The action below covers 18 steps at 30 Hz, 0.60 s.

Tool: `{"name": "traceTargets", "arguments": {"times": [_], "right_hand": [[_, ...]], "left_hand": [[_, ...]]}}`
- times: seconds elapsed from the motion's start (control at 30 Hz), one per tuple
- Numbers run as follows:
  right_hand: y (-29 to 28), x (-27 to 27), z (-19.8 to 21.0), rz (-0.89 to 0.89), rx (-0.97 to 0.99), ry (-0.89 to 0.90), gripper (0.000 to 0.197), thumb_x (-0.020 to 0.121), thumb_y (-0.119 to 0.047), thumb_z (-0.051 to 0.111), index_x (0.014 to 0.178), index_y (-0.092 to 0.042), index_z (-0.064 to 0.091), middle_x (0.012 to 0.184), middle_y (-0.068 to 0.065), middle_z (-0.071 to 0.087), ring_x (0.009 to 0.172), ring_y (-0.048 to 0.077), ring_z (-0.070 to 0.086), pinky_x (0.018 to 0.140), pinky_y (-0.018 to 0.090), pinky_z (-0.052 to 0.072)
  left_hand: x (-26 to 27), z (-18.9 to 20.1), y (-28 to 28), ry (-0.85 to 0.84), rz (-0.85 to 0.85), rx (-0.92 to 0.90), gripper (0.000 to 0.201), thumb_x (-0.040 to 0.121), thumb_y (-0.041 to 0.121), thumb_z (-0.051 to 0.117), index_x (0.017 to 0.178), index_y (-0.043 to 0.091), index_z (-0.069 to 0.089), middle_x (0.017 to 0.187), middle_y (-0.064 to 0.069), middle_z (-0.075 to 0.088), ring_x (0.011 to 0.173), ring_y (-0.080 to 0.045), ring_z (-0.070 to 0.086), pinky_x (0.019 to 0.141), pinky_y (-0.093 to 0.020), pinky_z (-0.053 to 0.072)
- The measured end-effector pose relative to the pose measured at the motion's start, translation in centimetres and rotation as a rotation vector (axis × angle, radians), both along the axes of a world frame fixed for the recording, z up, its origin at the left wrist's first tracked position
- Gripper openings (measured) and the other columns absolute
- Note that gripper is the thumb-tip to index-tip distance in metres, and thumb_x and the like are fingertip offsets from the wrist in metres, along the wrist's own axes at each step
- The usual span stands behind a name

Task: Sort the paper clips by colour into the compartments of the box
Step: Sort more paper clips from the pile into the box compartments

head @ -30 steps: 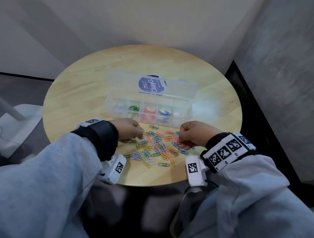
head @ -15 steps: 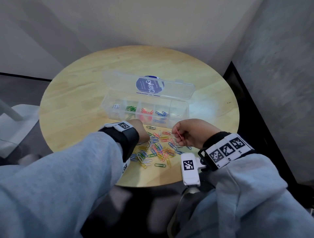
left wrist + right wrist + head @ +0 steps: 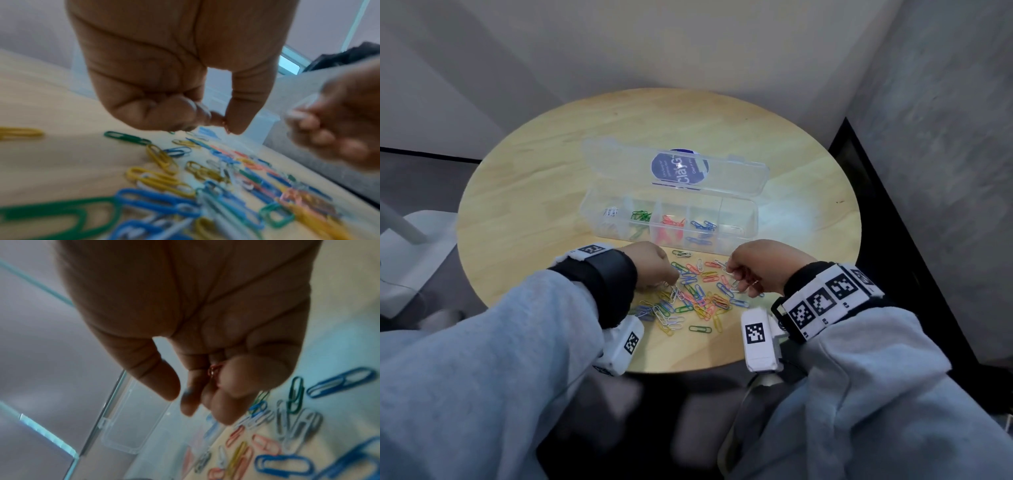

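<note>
A clear compartment box stands open on the round wooden table, its lid laid back. From the left, its compartments hold white, green, red and blue clips. A mixed pile of coloured clips lies in front of the box. My left hand hovers at the pile's left edge with thumb and fingertips pinched; what is between them is hidden. My right hand is over the pile's right edge, a red clip tucked in its curled fingers.
The table's front edge is just behind my wrists. Walls close in behind and to the right of the table. A white stool or stand sits on the floor at the left. Bare wood lies left and right of the box.
My right hand lifted a red clip from the pile and has come back down to the pile's right edge. My left hand shifted onto the pile's left side.
</note>
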State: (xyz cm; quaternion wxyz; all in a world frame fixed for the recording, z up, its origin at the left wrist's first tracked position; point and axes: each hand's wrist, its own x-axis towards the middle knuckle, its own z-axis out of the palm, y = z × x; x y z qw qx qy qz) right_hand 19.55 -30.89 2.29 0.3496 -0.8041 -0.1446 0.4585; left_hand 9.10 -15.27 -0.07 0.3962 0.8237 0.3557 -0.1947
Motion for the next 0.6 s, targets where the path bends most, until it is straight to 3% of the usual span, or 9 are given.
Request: {"name": "traceTargets", "arguments": {"times": [0.1,0.17,0.23,0.33,0.43,0.53,0.6], "right_hand": [[-0.3,0.0,-0.3,0.187,-0.173,-0.202,0.009,0.089,-0.013,0.050,0.088,-0.006,0.056,0.066,0.006,0.049,0.054,0.019,0.045,0.049,0.024,0.038],[-0.5,0.0,-0.3,0.268,-0.270,-0.321,0.011,0.089,-0.020,0.053,0.085,-0.010,0.055,0.063,0.005,0.051,0.051,0.018,0.043,0.052,0.024,0.036],[-0.4,-0.2,-0.4,0.312,-0.325,-0.399,0.010,0.088,-0.019,0.053,0.082,-0.011,0.052,0.063,0.003,0.050,0.051,0.015,0.041,0.051,0.023,0.034],[-0.3,-0.2,-0.8,0.324,-0.356,-0.457,0.008,0.085,-0.014,0.055,0.078,-0.012,0.053,0.069,0.004,0.052,0.059,0.017,0.045,0.053,0.023,0.036],[0.0,-0.1,-1.5,0.312,-0.358,-0.474,0.014,0.084,-0.014,0.057,0.071,-0.016,0.052,0.074,0.003,0.054,0.072,0.022,0.051,0.060,0.024,0.040],[0.3,0.1,-1.9,0.314,-0.360,-0.499,0.003,0.082,-0.013,0.057,0.080,-0.015,0.056,0.085,0.005,0.060,0.078,0.022,0.053,0.066,0.026,0.044],[0.6,0.1,-2.1,0.324,-0.366,-0.523,0.003,0.083,-0.015,0.056,0.084,-0.013,0.057,0.087,0.006,0.060,0.079,0.021,0.054,0.067,0.026,0.043]], "left_hand": [[-0.5,0.7,0.2,-0.079,0.129,-0.260,0.024,0.084,0.000,0.050,0.063,0.011,0.044,0.061,-0.008,0.048,0.050,-0.016,0.042,0.047,-0.019,0.040],[-0.7,1.2,0.2,-0.112,0.212,-0.368,0.025,0.087,-0.003,0.042,0.065,0.009,0.043,0.065,-0.008,0.050,0.051,-0.013,0.044,0.045,-0.018,0.043],[-0.9,1.7,0.3,-0.158,0.289,-0.449,0.025,0.088,-0.003,0.036,0.066,0.008,0.042,0.068,-0.008,0.051,0.048,-0.010,0.045,0.040,-0.014,0.043],[-1.0,2.0,0.2,-0.199,0.338,-0.485,0.025,0.086,-0.003,0.033,0.066,0.011,0.039,0.067,-0.007,0.048,0.043,-0.010,0.042,0.035,-0.011,0.033],[-0.7,2.2,-0.1,-0.168,0.228,-0.363,0.022,0.085,0.000,0.041,0.069,0.014,0.040,0.065,-0.003,0.041,0.048,-0.011,0.033,0.038,-0.014,0.025],[-0.4,2.0,-0.6,-0.102,-0.082,-0.045,0.016,0.080,0.013,0.061,0.074,0.023,0.049,0.069,0.002,0.048,0.055,-0.012,0.040,0.048,-0.020,0.031],[-0.3,1.9,-1.4,-0.055,-0.268,0.198,0.014,0.078,0.019,0.064,0.074,0.026,0.053,0.070,0.010,0.050,0.062,-0.009,0.046,0.053,-0.020,0.034]]}}
